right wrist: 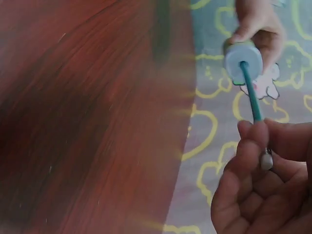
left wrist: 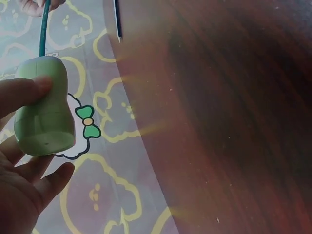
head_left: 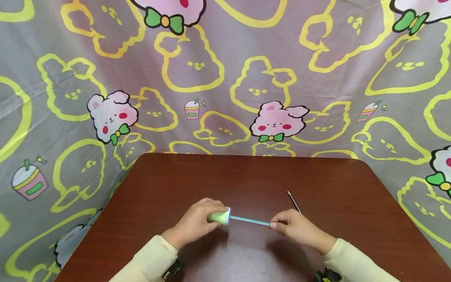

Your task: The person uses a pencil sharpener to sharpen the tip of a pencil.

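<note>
My left hand (head_left: 197, 221) grips a light green pencil sharpener (head_left: 219, 217) with a narrowed middle and a white end face. In the left wrist view, the thumb lies across the front of the sharpener (left wrist: 45, 114). A teal pencil (head_left: 249, 221) runs into the hole in that white face, its tip hidden inside. My right hand (head_left: 299, 228) pinches the pencil near its other end between thumb and fingers. A whitish eraser end (right wrist: 266, 162) sticks out behind those fingers in the right wrist view. Both hands are above the table.
A dark pencil (head_left: 294, 201) with a bare wooden tip lies on the brown table (head_left: 169, 176), just beyond my right hand. Grey cloth (head_left: 225, 102) printed with yellow outlines and rabbit faces hangs behind and at the sides of the table.
</note>
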The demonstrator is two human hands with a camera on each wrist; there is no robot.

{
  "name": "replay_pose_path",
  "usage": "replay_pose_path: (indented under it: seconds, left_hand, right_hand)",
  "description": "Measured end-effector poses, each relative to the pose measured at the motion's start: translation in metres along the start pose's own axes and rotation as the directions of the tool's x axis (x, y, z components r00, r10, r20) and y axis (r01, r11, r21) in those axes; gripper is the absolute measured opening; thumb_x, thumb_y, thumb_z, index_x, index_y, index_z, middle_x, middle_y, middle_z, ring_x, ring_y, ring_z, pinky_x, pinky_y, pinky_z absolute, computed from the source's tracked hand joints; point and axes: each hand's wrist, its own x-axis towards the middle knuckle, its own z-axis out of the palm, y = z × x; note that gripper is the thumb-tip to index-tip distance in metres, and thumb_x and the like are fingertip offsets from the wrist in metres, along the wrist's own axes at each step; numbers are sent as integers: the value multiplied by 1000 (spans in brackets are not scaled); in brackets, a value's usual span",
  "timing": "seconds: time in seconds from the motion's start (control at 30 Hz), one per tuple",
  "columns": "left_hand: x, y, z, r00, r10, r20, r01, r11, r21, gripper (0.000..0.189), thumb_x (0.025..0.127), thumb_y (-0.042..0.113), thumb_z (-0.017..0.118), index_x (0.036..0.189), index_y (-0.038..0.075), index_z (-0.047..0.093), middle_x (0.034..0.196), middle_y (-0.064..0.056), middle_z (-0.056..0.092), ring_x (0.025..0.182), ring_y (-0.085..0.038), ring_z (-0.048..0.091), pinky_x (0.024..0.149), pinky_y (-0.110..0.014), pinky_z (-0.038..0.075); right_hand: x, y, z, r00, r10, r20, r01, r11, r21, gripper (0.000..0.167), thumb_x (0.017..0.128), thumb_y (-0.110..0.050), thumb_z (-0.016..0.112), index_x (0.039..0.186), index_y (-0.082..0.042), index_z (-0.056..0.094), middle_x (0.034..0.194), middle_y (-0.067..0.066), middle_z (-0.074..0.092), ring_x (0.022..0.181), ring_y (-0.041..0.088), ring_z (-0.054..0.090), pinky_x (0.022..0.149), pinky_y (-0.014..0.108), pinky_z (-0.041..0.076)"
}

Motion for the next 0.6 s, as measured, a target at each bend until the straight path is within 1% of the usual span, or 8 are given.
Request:
replay_pose_path:
  seconds: [0.1, 0.17, 0.23, 0.3, 0.33, 0.4, 0.5, 0.6]
  left_hand:
    - [-2, 0, -2, 999, -31, 19, 31, 1000, 3, 41, 71, 2, 82, 110, 10, 73, 106, -1, 70, 98, -19, 62, 81, -31, 52]
    - [-1, 0, -3, 998, -52, 20, 52, 999, -4, 41, 72, 2, 81, 111, 10, 72, 107, -1, 70, 99, -20, 62, 81, -31, 52]
    - [0, -1, -3, 997, -73, 17, 73, 997, -16, 41, 73, 2, 81, 112, 9, 72, 107, -2, 70, 100, -20, 62, 82, -32, 52]
    - [0, -1, -3, 996, -92, 10, 93, 995, -39, 41, 72, 2, 82, 112, 9, 72, 107, -2, 70, 100, -20, 62, 83, -32, 52]
    - [-1, -1, -4, 995, -97, 3, 97, 994, -52, 41, 72, 2, 82, 111, 8, 72, 107, -3, 70, 100, -20, 62, 84, -32, 52]
    - [-1, 0, -4, 994, -108, -4, 107, 991, -79, 41, 71, 2, 82, 111, 8, 72, 106, -3, 70, 99, -20, 62, 84, -32, 52]
    - [0, 2, -5, 992, -126, -3, 124, 986, -112, 42, 70, 2, 82, 111, 7, 72, 106, -4, 70, 97, -20, 62, 83, -32, 52]
    - [3, 5, -5, 990, -143, 6, 142, 981, -135, 43, 70, 2, 82, 112, 7, 72, 107, -4, 70, 98, -21, 63, 83, -32, 52]
  right_hand:
    - [-1, 1, 5, 994, -66, -86, 52, 987, -150, 15, 89, -20, 68, 97, -9, 73, 77, -9, 62, 64, -3, 47, 56, 21, 42]
    - [-1, 4, 7, 962, -209, -175, 142, 932, -332, 19, 84, -23, 74, 100, -13, 73, 84, -10, 65, 68, -2, 50, 59, 22, 44]
    - [0, 7, 9, 889, -392, -237, 231, 831, -506, 22, 81, -24, 76, 100, -13, 73, 85, -9, 66, 69, 2, 53, 60, 25, 45]
    - [3, 10, 8, 787, -566, -246, 296, 696, -654, 17, 87, -26, 70, 96, -12, 72, 85, -7, 65, 73, 8, 56, 63, 28, 46]
    - [4, 10, 8, 738, -632, -235, 322, 637, -701, 17, 92, -27, 65, 93, -11, 72, 83, -6, 64, 72, 11, 56, 64, 30, 46]
    - [7, 10, 8, 661, -719, -214, 358, 553, -752, 26, 99, -26, 53, 90, -9, 71, 81, -4, 63, 71, 15, 56, 63, 32, 45]
    - [10, 8, 9, 575, -791, -209, 383, 486, -785, 36, 104, -24, 42, 87, -7, 69, 78, -2, 59, 67, 17, 53, 58, 31, 43]
    - [12, 6, 9, 520, -823, -228, 382, 463, -800, 35, 103, -24, 43, 86, -7, 68, 76, -2, 56, 63, 17, 50, 55, 30, 41]
